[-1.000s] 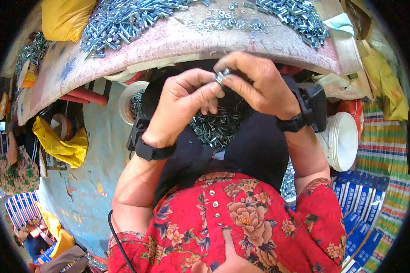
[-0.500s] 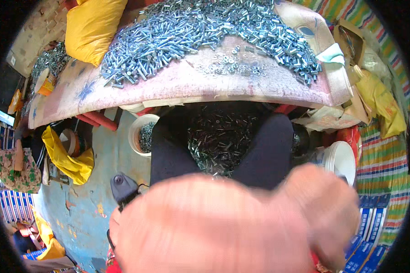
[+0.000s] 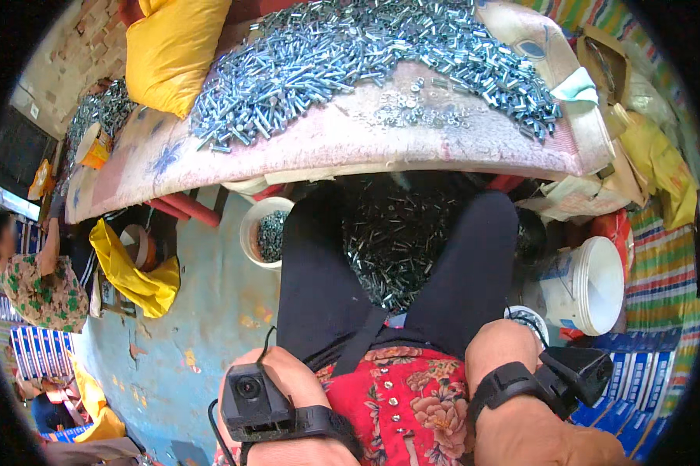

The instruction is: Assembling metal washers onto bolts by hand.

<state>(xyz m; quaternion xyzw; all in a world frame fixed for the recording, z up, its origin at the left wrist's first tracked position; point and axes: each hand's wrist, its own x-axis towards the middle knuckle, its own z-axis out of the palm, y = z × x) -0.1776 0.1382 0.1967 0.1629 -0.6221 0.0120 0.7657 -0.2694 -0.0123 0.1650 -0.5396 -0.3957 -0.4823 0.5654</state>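
My left hand (image 3: pixel 288 373) is low in the view, beside the left edge of my red floral top (image 3: pixel 396 388). A black wrist camera (image 3: pixel 253 392) on a strap covers part of it, and its fingers are hidden. My right hand (image 3: pixel 503 347) bends down past my right thigh, close to a small white bucket (image 3: pixel 530 320); its fingers are out of sight too. Its wrist carries another black camera (image 3: pixel 575 374). Between my knees lies a dark heap of small metal fasteners (image 3: pixel 396 241). Whether either hand holds anything does not show.
Ahead stands a cloth-covered table (image 3: pixel 303 167) with a large pile of bolts and metal sleeves (image 3: pixel 311 74) and scattered washers (image 3: pixel 412 113). A white bucket of nuts (image 3: pixel 268 233) is by my left knee, a large white bucket (image 3: pixel 598 283) at right. Another person (image 3: pixel 43 283) sits far left.
Both hands were raised large and blurred in front of me, close together. Now they are apart and lower, one at each side of my lap, uncovering my top. The view has shifted slightly.
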